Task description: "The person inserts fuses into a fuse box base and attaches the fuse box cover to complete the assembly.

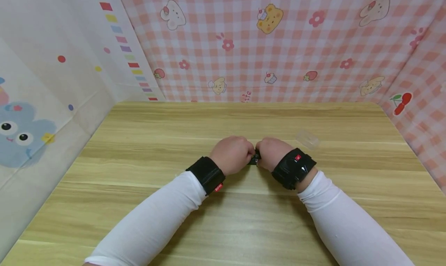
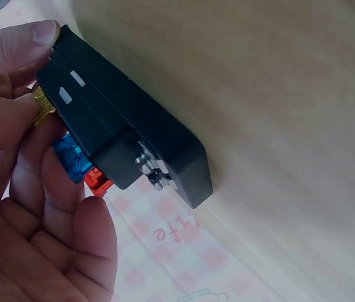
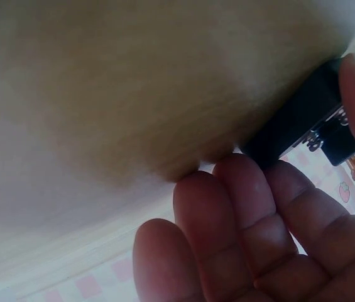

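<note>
Both hands meet over the middle of the table at a small black fuse box with metal terminals at its end. My left hand grips one end of the box, with a finger at a translucent yellow fuse. Next to it, a blue fuse and a red fuse stick out of the same face. My right hand holds the opposite end between thumb and index finger, its other fingertips near the table. In the head view the hands hide most of the box.
A clear plastic cover lies on the wooden table just beyond the right hand. Behind the table hangs a pink checked cloth; a white patterned cloth borders the left side. Black bands circle both wrists.
</note>
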A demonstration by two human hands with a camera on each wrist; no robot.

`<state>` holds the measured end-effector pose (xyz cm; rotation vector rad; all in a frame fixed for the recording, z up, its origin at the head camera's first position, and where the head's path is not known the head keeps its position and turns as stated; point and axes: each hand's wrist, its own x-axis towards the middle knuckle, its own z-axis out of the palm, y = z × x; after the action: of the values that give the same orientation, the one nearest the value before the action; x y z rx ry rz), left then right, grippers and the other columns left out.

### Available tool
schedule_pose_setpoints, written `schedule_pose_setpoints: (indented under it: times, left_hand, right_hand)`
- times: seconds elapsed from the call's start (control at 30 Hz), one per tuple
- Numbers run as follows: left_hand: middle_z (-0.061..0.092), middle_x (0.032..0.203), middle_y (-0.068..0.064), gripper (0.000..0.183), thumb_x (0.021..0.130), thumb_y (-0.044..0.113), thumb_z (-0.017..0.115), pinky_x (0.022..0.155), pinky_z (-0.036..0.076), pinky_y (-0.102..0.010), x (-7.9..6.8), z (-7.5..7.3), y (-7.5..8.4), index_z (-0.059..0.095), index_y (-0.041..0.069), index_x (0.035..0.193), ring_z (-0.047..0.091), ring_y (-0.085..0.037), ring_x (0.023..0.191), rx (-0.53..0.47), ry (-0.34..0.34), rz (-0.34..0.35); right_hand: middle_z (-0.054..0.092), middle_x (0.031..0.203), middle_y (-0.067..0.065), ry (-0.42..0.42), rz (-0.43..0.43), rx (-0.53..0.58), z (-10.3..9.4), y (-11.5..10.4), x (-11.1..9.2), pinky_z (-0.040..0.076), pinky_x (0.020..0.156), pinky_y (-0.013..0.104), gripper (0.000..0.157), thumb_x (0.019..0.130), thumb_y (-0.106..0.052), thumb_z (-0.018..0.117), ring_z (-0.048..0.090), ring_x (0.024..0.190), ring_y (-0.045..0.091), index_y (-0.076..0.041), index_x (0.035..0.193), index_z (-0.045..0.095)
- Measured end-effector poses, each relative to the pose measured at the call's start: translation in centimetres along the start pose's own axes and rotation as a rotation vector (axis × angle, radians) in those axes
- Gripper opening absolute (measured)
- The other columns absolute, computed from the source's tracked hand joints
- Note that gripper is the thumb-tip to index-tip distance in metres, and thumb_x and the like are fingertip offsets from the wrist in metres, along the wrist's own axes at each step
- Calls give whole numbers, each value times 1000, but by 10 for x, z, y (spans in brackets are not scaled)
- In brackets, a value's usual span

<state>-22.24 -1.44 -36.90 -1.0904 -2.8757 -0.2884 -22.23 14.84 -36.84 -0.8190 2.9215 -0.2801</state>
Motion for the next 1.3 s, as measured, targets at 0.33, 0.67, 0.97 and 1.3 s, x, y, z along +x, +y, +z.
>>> schedule_pose_setpoints:
  times: [0.33, 0.67, 0.97, 1.3]
  left_hand:
    - [58, 72, 11, 15, 89, 20, 60, 61, 44, -27, 2, -4, 3, 71, 23, 80, 49, -8, 64, 35, -36, -14]
    - [57, 69, 10, 15, 89, 21, 60, 60, 43, -26, 4, -3, 5, 69, 22, 76, 49, -8, 62, 71, -25, -8]
    - [56, 68, 9, 16, 89, 21, 61, 58, 43, -27, 3, -5, 6, 67, 21, 75, 48, -9, 61, 63, -27, -14]
    - [55, 66, 8, 20, 90, 22, 60, 55, 43, -27, 2, -5, 10, 64, 21, 70, 49, -9, 60, 83, -25, -35]
  right_hand:
    - [56, 66, -1, 9, -8, 4, 0, 1, 0, 41, 56, 31, 11, 70, -7, 74, 47, 59, 16, -9, 73, 64]
    - [55, 65, -1, 26, -18, 2, 0, 0, -1, 41, 56, 31, 10, 70, -6, 74, 46, 58, 16, -9, 73, 64]
    - [56, 65, -1, 34, -21, 13, 0, 0, -1, 41, 55, 31, 10, 69, -5, 73, 46, 58, 16, -9, 73, 65]
    - [56, 66, -1, 34, -19, 22, 1, 0, -1, 41, 56, 31, 10, 70, -4, 72, 46, 59, 16, -9, 75, 65]
